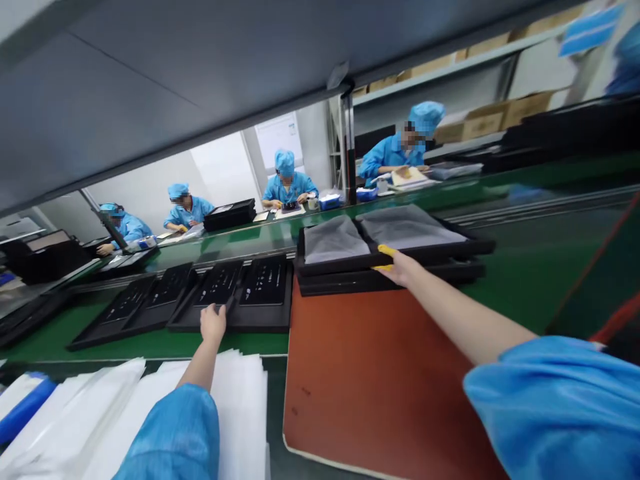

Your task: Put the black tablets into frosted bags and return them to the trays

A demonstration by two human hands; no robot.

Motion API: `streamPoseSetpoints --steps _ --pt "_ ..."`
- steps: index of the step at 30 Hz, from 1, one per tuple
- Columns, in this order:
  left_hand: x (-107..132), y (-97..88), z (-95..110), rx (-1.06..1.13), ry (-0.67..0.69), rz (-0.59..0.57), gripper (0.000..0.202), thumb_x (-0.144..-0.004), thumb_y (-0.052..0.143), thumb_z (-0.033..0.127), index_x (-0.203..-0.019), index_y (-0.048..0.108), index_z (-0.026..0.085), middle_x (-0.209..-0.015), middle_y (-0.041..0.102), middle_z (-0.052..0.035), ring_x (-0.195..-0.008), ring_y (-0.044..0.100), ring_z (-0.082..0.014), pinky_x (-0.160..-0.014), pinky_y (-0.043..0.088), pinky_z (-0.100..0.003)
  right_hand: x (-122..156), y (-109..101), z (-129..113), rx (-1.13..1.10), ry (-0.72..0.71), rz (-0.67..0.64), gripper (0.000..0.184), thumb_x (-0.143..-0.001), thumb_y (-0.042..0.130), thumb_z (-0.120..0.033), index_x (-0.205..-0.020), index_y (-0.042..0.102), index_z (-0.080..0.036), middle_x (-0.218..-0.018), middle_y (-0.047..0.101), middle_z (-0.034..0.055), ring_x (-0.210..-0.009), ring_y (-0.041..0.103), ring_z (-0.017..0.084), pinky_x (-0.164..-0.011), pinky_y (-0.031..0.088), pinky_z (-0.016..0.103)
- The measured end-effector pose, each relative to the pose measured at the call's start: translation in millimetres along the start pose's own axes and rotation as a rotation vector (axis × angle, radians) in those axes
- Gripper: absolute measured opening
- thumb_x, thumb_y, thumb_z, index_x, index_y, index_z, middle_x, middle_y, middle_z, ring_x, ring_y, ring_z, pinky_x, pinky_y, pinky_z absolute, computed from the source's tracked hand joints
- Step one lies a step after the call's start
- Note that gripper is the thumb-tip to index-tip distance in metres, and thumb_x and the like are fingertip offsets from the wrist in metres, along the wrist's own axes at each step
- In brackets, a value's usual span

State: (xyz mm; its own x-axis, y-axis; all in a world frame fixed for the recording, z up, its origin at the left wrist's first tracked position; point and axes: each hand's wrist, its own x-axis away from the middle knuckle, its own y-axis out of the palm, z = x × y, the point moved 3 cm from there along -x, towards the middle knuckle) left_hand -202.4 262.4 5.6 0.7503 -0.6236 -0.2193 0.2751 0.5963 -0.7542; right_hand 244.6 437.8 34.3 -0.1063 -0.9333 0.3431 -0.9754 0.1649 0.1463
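Observation:
My left hand reaches to the front edge of a black tray that holds dark flat panels with small white markings. Its fingers are curled at that tray's front rim, gripping it. At the right, my right hand wears yellow finger covers and pinches the front edge of an upper black tray, one finger above and one below. Translucent sheets cover the contents of this upper tray. It rests on another black tray, slightly offset.
A brown mat lies before me, partly under the stacked trays. White sheets are piled at the lower left. Another black tray sits on the green belt. Several co-workers in blue sit across; a grey shelf hangs overhead.

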Motion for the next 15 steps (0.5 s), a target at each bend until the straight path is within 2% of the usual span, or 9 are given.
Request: streamPoseSetpoints --steps 3,5,6,7,8,9,11,13,15 --pt "-12.9 -22.6 -43.7 -0.122 -0.176 0.062 0.049 -0.08 0.046 0.034 -0.12 0.046 0.004 -0.129 0.04 -0.0265 -0.124 0.035 -0.0365 -0.097 0.033 -0.047 5.0 -10.2 13.4 0.319 0.094 -0.066 0.043 -0.083 0.041 -0.048 -0.08 0.061 -0.011 -0.053 0.059 0.0094 -0.054 0.059 0.017 -0.051 0.046 0.026" --pt "-22.9 -30.4 -64.2 -0.154 -0.285 0.079 0.052 -0.079 0.047 0.036 -0.119 0.045 0.003 -0.127 0.041 -0.0289 -0.123 0.036 -0.0387 -0.094 0.034 -0.05 20.6 -2.2 32.2 0.518 0.133 -0.144 0.044 -0.074 0.052 -0.053 -0.071 0.062 -0.01 -0.052 0.06 0.0129 -0.057 0.06 0.021 -0.053 0.046 0.03" --pt "-28.7 -31.8 -71.9 -0.154 -0.328 0.077 0.053 -0.079 0.047 0.038 -0.118 0.044 0.002 -0.125 0.043 -0.0295 -0.121 0.038 -0.0387 -0.093 0.036 -0.049 31.6 8.4 44.0 0.63 0.095 -0.2 0.043 -0.069 0.058 -0.054 -0.068 0.063 -0.011 -0.055 0.062 0.0136 -0.061 0.061 0.023 -0.056 0.047 0.031" --pt "-35.1 -31.6 -77.9 -0.146 -0.36 0.07 0.055 -0.078 0.047 0.039 -0.118 0.044 0.002 -0.123 0.045 -0.0296 -0.119 0.041 -0.0381 -0.092 0.037 -0.048 43.9 23.1 57.3 0.723 0.026 -0.256 0.041 -0.063 0.064 -0.053 -0.068 0.064 -0.012 -0.062 0.065 0.014 -0.067 0.062 0.025 -0.061 0.047 0.033" --pt "-42.0 -30.3 -82.3 -0.135 -0.382 0.062 0.056 -0.078 0.047 0.041 -0.118 0.043 0.002 -0.121 0.046 -0.0297 -0.117 0.043 -0.0375 -0.09 0.039 -0.046 57.1 42.4 70.6 0.88 -0.125 -0.324 0.041 -0.06 0.066 -0.054 -0.069 0.065 -0.015 -0.072 0.067 0.0129 -0.076 0.062 0.026 -0.067 0.047 0.034" --pt "-49.0 -28.0 -85.4 -0.124 -0.397 0.056 0.059 -0.078 0.047 0.042 -0.119 0.042 0.001 -0.119 0.048 -0.0301 -0.116 0.045 -0.0373 -0.089 0.041 -0.045 71.2 65.3 83.0 1.014 -0.358 -0.381 0.043 -0.06 0.064 -0.058 -0.075 0.066 -0.018 -0.087 0.068 0.0107 -0.087 0.06 0.027 -0.076 0.046 0.035" --pt "-62.8 -22.0 -89.2 -0.111 -0.423 0.06 0.065 -0.076 0.049 0.044 -0.12 0.038 -0.002 -0.118 0.047 -0.0324 -0.116 0.044 -0.0389 -0.086 0.042 -0.045 94.8 110.3 107.8 1.104 -0.659 -0.381 0.05 -0.065 0.06 -0.057 -0.096 0.066 -0.019 -0.115 0.06 0.0114 -0.111 0.049 0.03 -0.092 0.038 0.038" --pt "-74.9 -15.8 -92.1 -0.111 -0.438 0.08 0.069 -0.074 0.053 0.041 -0.122 0.034 -0.004 -0.119 0.045 -0.0351 -0.117 0.043 -0.0414 -0.085 0.042 -0.048 106.7 149.1 127.1 1.085 -0.708 -0.333 0.061 -0.07 0.056 -0.055 -0.114 0.058 -0.012 -0.132 0.045 0.0154 -0.126 0.033 0.033 -0.102 0.025 0.042" --pt "-84.5 -11.7 -95.7 -0.114 -0.418 0.097 0.065 -0.073 0.055 0.032 -0.122 0.034 -0.003 -0.119 0.043 -0.0362 -0.115 0.044 -0.0426 -0.083 0.041 -0.051 108.3 176.6 137.8 0.947 -0.595 -0.302 0.07 -0.069 0.059 -0.053 -0.12 0.052 -0.006 -0.139 0.035 0.019 -0.132 0.02 0.035 -0.107 0.015 0.044"
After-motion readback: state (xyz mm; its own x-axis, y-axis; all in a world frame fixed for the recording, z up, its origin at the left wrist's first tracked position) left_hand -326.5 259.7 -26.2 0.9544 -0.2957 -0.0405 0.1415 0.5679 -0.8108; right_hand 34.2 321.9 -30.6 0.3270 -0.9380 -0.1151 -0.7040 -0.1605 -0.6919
